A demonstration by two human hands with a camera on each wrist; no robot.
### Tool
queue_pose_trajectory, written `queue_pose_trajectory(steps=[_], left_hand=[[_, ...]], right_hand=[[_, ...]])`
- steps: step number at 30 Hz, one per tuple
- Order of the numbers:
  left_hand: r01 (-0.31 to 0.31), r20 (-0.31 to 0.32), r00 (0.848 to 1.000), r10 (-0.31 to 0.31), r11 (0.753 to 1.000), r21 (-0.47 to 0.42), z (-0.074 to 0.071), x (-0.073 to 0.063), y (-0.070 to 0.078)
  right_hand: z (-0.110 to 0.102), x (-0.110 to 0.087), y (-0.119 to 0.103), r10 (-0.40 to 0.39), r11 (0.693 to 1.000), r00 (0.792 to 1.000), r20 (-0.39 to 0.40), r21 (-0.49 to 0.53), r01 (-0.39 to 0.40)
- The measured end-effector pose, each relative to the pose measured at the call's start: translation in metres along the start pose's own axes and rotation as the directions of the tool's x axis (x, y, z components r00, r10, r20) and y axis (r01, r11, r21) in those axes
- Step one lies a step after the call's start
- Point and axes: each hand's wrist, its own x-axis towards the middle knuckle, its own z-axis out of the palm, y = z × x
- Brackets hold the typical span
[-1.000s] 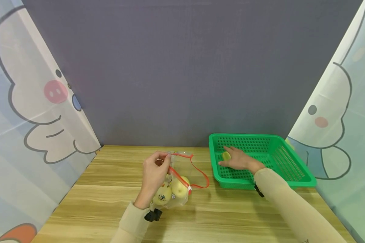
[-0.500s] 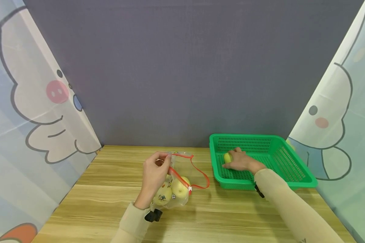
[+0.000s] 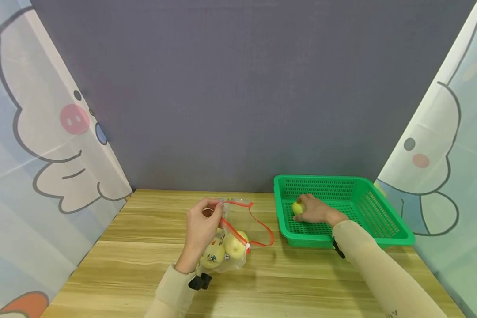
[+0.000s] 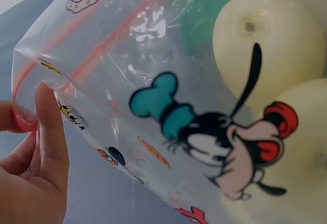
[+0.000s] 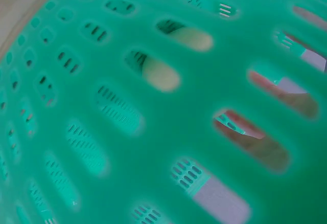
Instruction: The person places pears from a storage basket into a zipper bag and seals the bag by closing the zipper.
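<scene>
In the head view my left hand [image 3: 202,229] pinches the edge of a clear zip bag [image 3: 258,223] with a red seal line, held partly open. Round pale-yellow fruits [image 3: 235,245], like apples or Asian pears, lie inside; the left wrist view shows cartoon prints on the plastic over the fruit [image 4: 268,35], with my left thumb and fingers [image 4: 48,127] on the bag's edge. My right hand [image 3: 314,209] is down in a green basket [image 3: 343,240], thumb and fingers round another yellow-green fruit [image 3: 297,208]. The right wrist view sees that fruit [image 5: 161,74] only through the basket's slots.
The slotted basket stands at the right of the wooden table [image 3: 131,265], near its back edge. A dark grey panel [image 3: 238,97] rises behind the table. Curtains with cartoon figures [image 3: 51,123] hang on both sides.
My right fingers, spread over the fruit a second ago, have drawn in round it, and the hand and fruit have shifted slightly right. My left hand and the bag have stayed still.
</scene>
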Motion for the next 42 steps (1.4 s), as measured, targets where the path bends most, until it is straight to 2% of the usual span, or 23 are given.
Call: queue_pose_trajectory(steps=[5,13,15,19,25,37,42], left_hand=[[-0.002,0.004,1.0,0.002,1.0,-0.006,0.0,0.001,-0.005],[-0.018,0.006,1.0,0.018,1.0,-0.001,-0.001,-0.005,0.02],[-0.017,0.005,1.0,0.017,1.0,0.0,-0.001,-0.005,0.018],[-0.013,0.0,1.0,0.013,1.0,0.002,0.0,-0.001,0.004],[-0.04,0.002,0.999,0.04,0.999,-0.033,-0.001,-0.001,-0.005],[-0.054,0.011,0.998,0.054,0.998,-0.031,-0.001,-0.001,-0.007],[-0.049,0.01,0.999,0.05,0.998,-0.038,-0.001,-0.001,-0.006]], right_hand=[[-0.003,-0.001,0.0,-0.02,1.0,1.0,0.006,-0.024,0.02],[-0.005,-0.002,-0.001,-0.032,0.998,0.999,0.018,-0.051,0.033],[-0.005,-0.003,-0.001,-0.033,0.998,0.999,0.02,-0.054,0.034],[-0.005,-0.004,-0.002,-0.036,0.998,0.999,0.022,-0.059,0.037],[-0.003,-0.006,-0.001,-0.045,0.997,0.998,0.034,-0.057,0.047],[-0.001,-0.012,-0.001,-0.033,0.999,0.998,0.044,-0.038,0.035],[0.002,-0.012,-0.001,-0.037,0.997,0.999,0.034,-0.073,0.039]])
